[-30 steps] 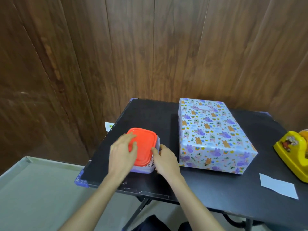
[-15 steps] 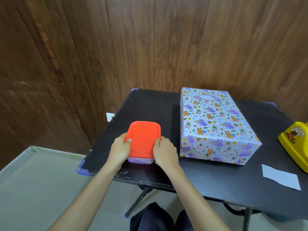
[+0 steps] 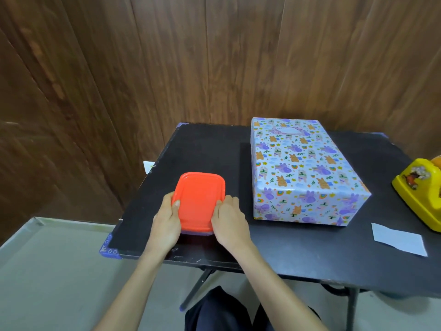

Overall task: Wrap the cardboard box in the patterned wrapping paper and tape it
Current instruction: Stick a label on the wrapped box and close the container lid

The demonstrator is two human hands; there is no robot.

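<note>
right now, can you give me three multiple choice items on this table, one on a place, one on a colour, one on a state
1. Where does the yellow tape dispenser stand relative to the wrapped box?
A) to its right, apart from it
B) on top of it
C) to its left, touching it

2. What colour is the container lid?
A) blue
B) orange-red
C) green

3. What state is the wrapped box in?
A) bare cardboard
B) lying open, with paper beside it
C) covered in patterned paper on every face that shows

Answers:
1 A, since bare black tabletop shows between the dispenser and the box's right side.
2 B, since the whole lid top is a bright orange-red.
3 C, since the top and both visible sides carry the print and no cardboard shows.
</note>
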